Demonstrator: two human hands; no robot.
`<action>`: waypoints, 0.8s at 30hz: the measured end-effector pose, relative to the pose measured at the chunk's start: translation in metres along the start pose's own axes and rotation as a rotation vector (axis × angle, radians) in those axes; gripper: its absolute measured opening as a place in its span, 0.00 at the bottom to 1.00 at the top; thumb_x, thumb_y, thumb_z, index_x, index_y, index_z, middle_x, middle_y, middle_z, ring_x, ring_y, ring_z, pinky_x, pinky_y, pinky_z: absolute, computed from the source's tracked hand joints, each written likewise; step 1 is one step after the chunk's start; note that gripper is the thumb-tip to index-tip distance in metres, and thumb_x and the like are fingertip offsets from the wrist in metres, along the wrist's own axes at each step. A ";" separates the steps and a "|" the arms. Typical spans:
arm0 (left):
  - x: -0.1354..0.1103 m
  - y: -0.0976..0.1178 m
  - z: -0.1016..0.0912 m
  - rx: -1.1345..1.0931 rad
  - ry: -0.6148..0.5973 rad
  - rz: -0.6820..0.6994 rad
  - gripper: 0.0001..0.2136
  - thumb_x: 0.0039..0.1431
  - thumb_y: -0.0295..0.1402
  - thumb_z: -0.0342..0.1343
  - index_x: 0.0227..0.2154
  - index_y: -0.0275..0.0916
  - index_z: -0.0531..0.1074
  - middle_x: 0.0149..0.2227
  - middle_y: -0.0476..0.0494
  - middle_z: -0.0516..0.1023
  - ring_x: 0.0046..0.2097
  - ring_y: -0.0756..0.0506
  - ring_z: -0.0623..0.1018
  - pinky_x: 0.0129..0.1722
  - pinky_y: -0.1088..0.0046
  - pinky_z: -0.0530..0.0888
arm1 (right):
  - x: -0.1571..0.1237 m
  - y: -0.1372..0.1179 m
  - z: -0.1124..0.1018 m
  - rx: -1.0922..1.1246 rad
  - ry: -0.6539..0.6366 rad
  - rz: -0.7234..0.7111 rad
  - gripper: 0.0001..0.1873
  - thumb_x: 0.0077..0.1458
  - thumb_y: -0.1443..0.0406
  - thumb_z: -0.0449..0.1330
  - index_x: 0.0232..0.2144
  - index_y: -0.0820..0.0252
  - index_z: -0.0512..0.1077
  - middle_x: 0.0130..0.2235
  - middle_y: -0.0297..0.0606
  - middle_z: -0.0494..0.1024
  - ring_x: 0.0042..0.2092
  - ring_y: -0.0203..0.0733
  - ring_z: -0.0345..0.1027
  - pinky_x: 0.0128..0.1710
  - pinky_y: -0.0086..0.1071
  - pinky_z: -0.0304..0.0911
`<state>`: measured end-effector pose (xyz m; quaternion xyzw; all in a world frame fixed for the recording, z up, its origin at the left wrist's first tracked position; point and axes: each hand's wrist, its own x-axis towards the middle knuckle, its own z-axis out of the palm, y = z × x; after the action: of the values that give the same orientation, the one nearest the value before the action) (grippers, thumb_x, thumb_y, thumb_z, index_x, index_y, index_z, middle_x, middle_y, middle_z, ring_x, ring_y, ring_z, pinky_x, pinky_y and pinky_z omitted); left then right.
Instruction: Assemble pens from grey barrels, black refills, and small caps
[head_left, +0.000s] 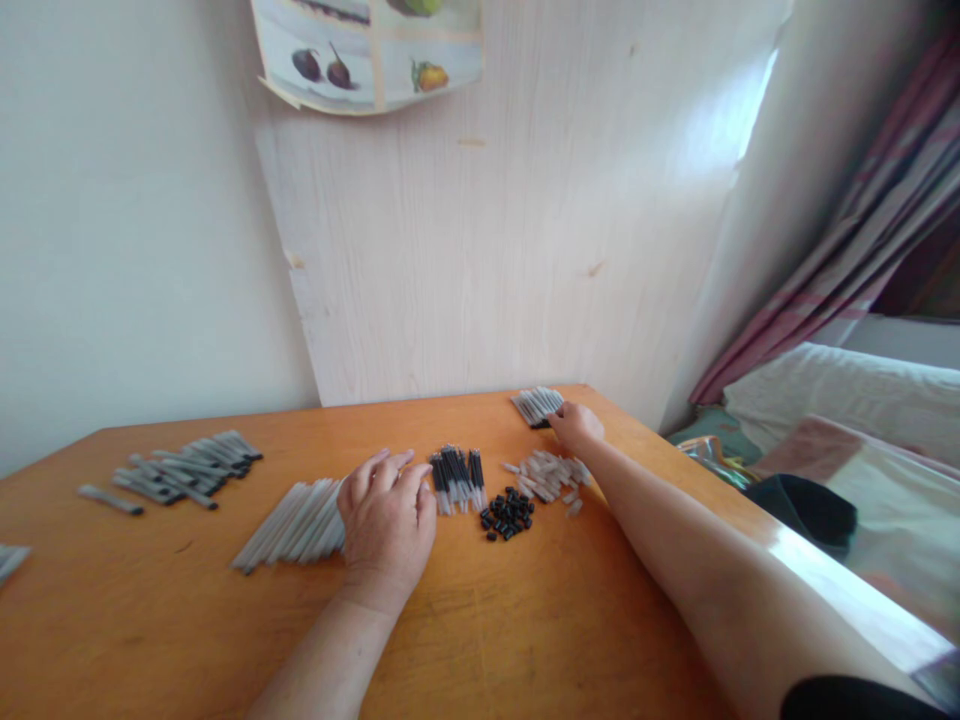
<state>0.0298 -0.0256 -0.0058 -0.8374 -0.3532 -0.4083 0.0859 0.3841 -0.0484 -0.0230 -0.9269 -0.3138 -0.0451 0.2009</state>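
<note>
My left hand (388, 515) lies palm down on the orange wooden table (187, 610), fingers stretched out, between a row of clear pen barrels (296, 522) and a bundle of black ink refills (457, 478). My right hand (576, 423) reaches far across to a small stack of grey pen parts (537, 404) at the table's back edge; its fingers are curled down onto that stack. A heap of small black caps (508, 513) and a heap of clear plastic tips (549, 473) lie between my two arms.
A pile of assembled grey pens (184, 467) lies at the left of the table. A pale wooden board (510, 200) leans on the wall behind. To the right are a bed with pillows (847, 400) and a striped curtain (877, 210).
</note>
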 end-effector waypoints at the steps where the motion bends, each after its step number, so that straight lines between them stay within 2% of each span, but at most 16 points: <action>1: 0.000 0.000 0.000 0.000 -0.001 0.000 0.11 0.57 0.32 0.51 0.39 0.43 0.76 0.49 0.43 0.75 0.56 0.36 0.65 0.56 0.52 0.59 | 0.000 0.000 0.000 0.000 0.000 -0.001 0.19 0.55 0.51 0.52 0.36 0.55 0.76 0.40 0.43 0.78 0.41 0.44 0.72 0.35 0.31 0.62; 10: 0.000 0.002 -0.001 -0.019 0.014 -0.004 0.10 0.57 0.32 0.50 0.38 0.43 0.76 0.48 0.41 0.76 0.55 0.35 0.66 0.55 0.51 0.59 | -0.003 0.001 -0.005 0.008 -0.015 -0.011 0.18 0.56 0.56 0.51 0.36 0.57 0.77 0.39 0.44 0.79 0.41 0.45 0.72 0.34 0.29 0.61; 24: 0.000 0.000 0.000 -0.020 0.006 -0.013 0.11 0.57 0.33 0.51 0.38 0.43 0.76 0.48 0.42 0.75 0.55 0.35 0.65 0.56 0.52 0.59 | -0.009 -0.001 -0.015 0.043 0.001 -0.016 0.17 0.55 0.57 0.51 0.36 0.58 0.77 0.37 0.43 0.79 0.39 0.43 0.71 0.32 0.28 0.57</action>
<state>0.0299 -0.0255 -0.0060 -0.8347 -0.3544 -0.4147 0.0756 0.3766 -0.0588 -0.0106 -0.9198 -0.3220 -0.0406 0.2206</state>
